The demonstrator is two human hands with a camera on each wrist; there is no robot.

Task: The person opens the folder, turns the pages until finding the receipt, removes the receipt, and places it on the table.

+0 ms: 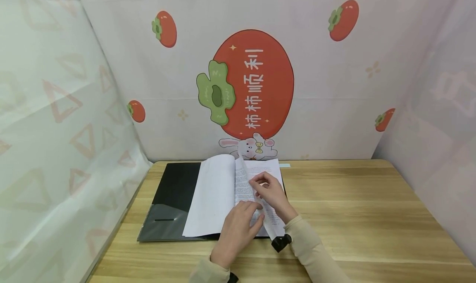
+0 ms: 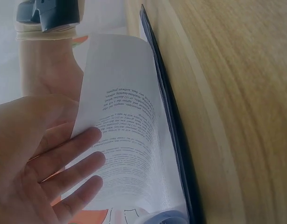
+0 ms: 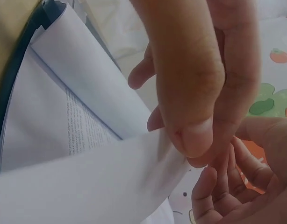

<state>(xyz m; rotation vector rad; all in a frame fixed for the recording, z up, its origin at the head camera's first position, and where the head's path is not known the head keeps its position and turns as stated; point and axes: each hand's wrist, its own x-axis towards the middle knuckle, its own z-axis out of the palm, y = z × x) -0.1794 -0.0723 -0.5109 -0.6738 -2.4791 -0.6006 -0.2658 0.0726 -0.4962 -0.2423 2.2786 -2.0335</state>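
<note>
A black folder (image 1: 182, 179) lies spread on the table with a stack of printed sheets in it. Its turned pages (image 1: 213, 196) curl over to the left side. One printed page (image 2: 118, 116) stands raised between the two halves. My right hand (image 1: 270, 192) pinches that page's edge between thumb and forefinger, seen closely as the right hand (image 3: 195, 84) in the right wrist view. Beside the raised page is my left hand (image 1: 241, 227), its fingers loosely bent. In the left wrist view the left hand's fingertips (image 2: 94, 161) reach the page; firm contact I cannot tell.
The folder rests on a wooden table (image 1: 353, 208), whose surface extends to the right. White patterned cloth (image 1: 316, 109) hangs behind the table and along both sides. A small pale blue tab (image 1: 284, 165) sticks out at the folder's back right corner.
</note>
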